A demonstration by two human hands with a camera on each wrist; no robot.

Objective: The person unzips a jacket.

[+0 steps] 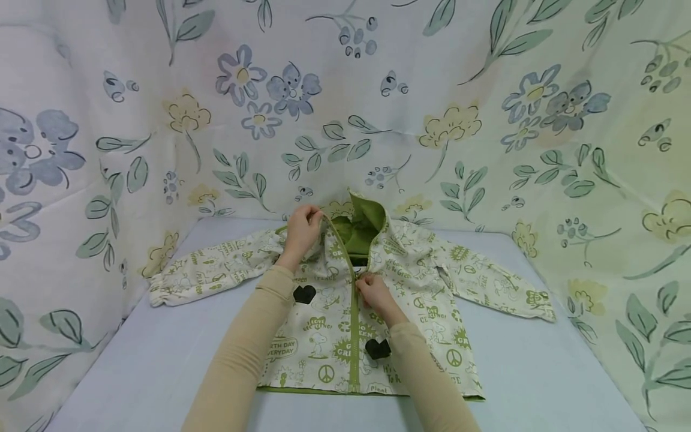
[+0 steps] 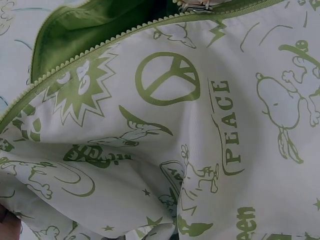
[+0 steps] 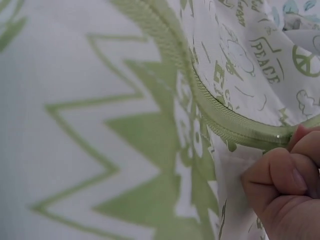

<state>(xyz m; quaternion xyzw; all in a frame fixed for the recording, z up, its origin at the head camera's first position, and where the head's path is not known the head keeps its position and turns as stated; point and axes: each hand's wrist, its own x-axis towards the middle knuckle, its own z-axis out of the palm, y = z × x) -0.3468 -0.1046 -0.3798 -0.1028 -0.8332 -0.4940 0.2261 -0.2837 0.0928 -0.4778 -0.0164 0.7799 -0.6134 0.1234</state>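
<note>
A white children's jacket [image 1: 318,354] with green printing lies spread front up, sleeves out to both sides. Its green zipper [image 1: 354,336] is fastened from the hem to the upper chest, and above that the two edges part. My right hand [image 1: 373,292] pinches the zipper pull at the top of the fastened part; the fingers hide most of it. The metal slider [image 2: 197,7] shows in the left wrist view. With my left hand [image 1: 305,228] I grip the left front edge near the collar, lifting the fabric in folds. The hood's green lining [image 1: 368,219] stands up behind.
Two black heart patches, one on the left chest [image 1: 305,294] and one lower right [image 1: 378,348], mark the jacket front. A pale table [image 1: 178,360] lies beneath. Floral fabric [image 1: 345,90] hangs as walls at the back and both sides.
</note>
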